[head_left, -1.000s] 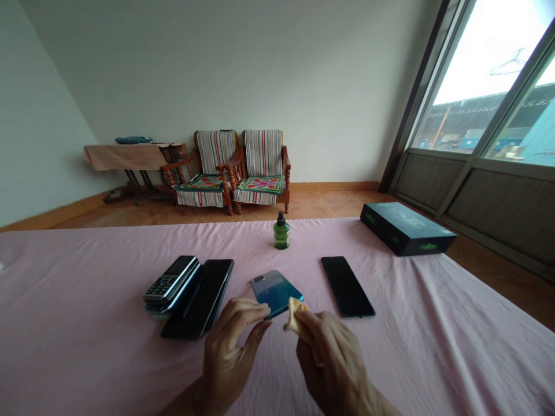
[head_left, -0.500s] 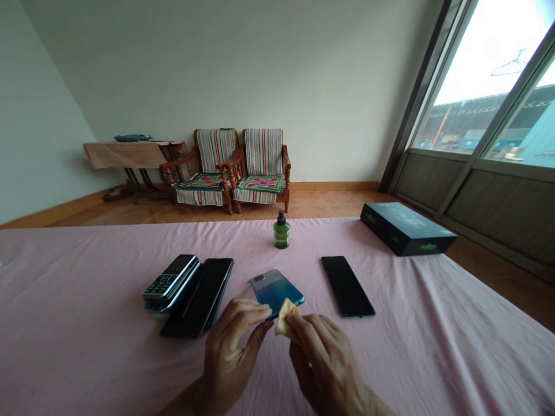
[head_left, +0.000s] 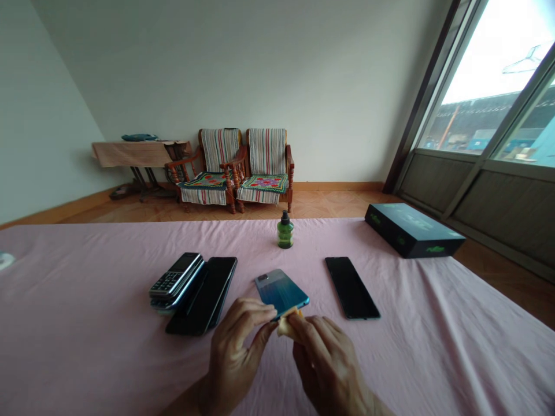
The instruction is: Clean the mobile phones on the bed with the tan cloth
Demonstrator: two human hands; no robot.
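A smartphone with a blue-silver back [head_left: 281, 293] is tilted in front of me, camera corner away from me. My left hand [head_left: 238, 346] pinches its near corner between thumb and fingers. In my right hand [head_left: 327, 358] is a small folded yellowish cloth [head_left: 289, 326], pressed against the phone's near edge. The fingertips of my right hand are partly hidden by the cloth. A black smartphone [head_left: 352, 288] lies to the right. On the left, a keypad phone [head_left: 177, 274] tops a stack that leans beside another black smartphone [head_left: 203, 297].
A green spray bottle [head_left: 285, 232] stands beyond the phone. The dark box [head_left: 414, 228] rests at the far right of the pink cloth [head_left: 99, 277]. Two wooden chairs [head_left: 266, 167] and a small covered table [head_left: 134, 155] are by the wall. A white object [head_left: 6, 260] sits at the left edge.
My right hand has shifted the cloth slightly down along the phone's near edge, so it looks flatter. The whole view has moved a little, bringing the white object in at the left.
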